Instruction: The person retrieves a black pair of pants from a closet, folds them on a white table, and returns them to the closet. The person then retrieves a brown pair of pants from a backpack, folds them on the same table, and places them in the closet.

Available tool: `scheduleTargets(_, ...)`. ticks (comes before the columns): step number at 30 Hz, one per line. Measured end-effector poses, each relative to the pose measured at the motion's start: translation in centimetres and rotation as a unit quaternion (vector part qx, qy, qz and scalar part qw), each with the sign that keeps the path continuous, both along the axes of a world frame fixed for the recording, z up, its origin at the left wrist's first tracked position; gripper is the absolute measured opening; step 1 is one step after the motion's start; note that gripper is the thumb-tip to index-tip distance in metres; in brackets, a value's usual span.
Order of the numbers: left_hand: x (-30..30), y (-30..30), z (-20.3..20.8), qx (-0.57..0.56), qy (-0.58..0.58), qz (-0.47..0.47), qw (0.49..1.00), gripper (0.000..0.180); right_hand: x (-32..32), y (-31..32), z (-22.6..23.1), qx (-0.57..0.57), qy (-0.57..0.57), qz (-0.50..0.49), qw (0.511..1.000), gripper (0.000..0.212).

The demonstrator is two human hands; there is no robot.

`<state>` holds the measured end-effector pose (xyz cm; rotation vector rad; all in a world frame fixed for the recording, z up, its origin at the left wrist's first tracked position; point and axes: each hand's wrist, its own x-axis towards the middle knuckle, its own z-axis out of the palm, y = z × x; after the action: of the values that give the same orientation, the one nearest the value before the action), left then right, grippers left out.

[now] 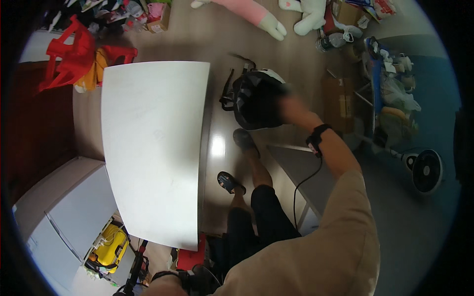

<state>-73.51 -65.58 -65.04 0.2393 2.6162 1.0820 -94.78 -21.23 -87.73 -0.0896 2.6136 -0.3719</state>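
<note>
A black backpack point(249, 106) with a pale edge along its back lies on the floor, just right of the white table. Its dark straps point(228, 91) spread out on the left side. My right hand point(292, 108) reaches down to the right side of the bag, smeared by motion. Its fingers blend into the black fabric, so I cannot make out their grip. A black band with a cable sits on my right wrist point(320, 135). At the lower edge a bit of my left forearm point(167, 284) shows beside a black strap; my left hand is out of sight.
The white table point(153, 148) stands to my left, a grey table point(306, 172) to my right. Red plastic stools point(71, 54) and a pink-and-white plush point(247, 12) lie beyond. A cardboard box point(338, 103), a blue folding rack point(375, 74) and a fan point(426, 171) stand right.
</note>
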Motion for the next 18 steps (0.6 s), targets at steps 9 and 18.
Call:
scheduleTargets(9, -6.0, 1.5, 8.6, 0.111, 0.146, 0.130, 0.974, 0.081, -1.0, -4.2, 24.7, -0.485, 0.062, -0.223, 0.843, 0.046)
scheduleTargets(18, -3.6, -2.6, 7.1, 0.027, 0.198, 0.223, 0.954, 0.076, 5.7, -34.2, 33.5, -0.757, 0.086, 0.289, 0.579, 0.010)
